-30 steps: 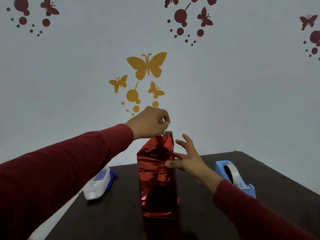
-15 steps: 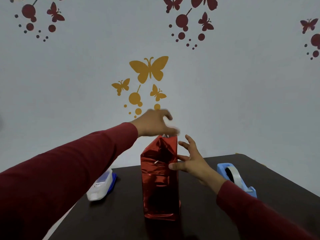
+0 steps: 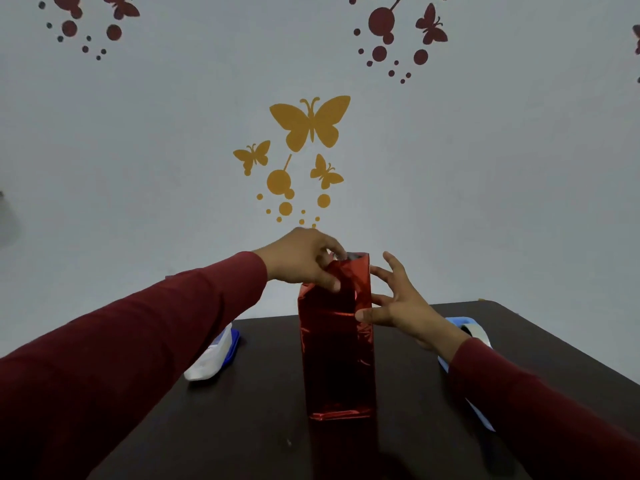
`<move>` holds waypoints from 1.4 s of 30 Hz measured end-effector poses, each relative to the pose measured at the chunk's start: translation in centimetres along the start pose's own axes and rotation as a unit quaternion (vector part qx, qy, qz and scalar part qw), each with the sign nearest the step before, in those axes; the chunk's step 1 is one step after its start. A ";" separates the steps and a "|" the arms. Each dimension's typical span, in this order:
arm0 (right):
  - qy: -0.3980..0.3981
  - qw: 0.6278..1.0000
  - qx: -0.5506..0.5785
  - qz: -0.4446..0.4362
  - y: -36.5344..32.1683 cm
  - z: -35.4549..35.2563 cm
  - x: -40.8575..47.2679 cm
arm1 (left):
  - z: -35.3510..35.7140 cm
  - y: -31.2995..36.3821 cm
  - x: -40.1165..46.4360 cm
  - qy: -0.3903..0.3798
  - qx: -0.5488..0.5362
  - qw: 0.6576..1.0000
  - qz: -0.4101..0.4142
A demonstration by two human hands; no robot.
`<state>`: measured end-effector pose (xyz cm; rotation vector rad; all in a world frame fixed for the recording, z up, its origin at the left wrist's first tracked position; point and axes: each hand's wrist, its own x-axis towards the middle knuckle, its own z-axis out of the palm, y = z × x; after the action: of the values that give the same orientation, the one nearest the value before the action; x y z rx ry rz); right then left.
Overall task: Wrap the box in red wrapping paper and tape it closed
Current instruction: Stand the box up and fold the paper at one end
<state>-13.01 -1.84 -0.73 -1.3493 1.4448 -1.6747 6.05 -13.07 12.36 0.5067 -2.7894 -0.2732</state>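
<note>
A tall box wrapped in shiny red paper (image 3: 337, 355) stands upright in the middle of the dark table (image 3: 249, 427). The paper sticks up loose above the box's top. My left hand (image 3: 304, 259) pinches that loose top edge on the left side, thumb on the near face. My right hand (image 3: 398, 303) has spread fingers, and its thumb and fingertips touch the box's right edge near the top. A blue tape dispenser (image 3: 465, 332) with a roll of clear tape sits to the right, partly hidden behind my right arm.
A white and blue stapler-like object (image 3: 214, 358) lies on the table left of the box. The table's left edge runs close to it. Behind the table is a pale wall with butterfly stickers (image 3: 310, 123).
My left hand came down from the very top of the paper and now pinches its left upper edge. My right hand stayed against the box's right side.
</note>
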 end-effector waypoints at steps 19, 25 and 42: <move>0.134 0.971 0.103 0.167 -1.0 0.2 1.8 | 4.3 -4.0 -1.2 0.052 -0.273 0.955 -0.107; 0.122 0.973 0.041 0.192 -2.0 2.1 2.4 | 5.8 -4.9 -1.5 0.056 -0.381 0.912 -0.141; 0.141 0.967 -0.006 0.211 -3.5 3.4 2.1 | 6.8 -2.3 -0.9 0.130 -0.472 0.869 -0.075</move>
<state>-9.90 -4.09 3.05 -0.7510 1.7564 -1.6106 5.39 -14.01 5.21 0.4407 -2.0003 -1.3807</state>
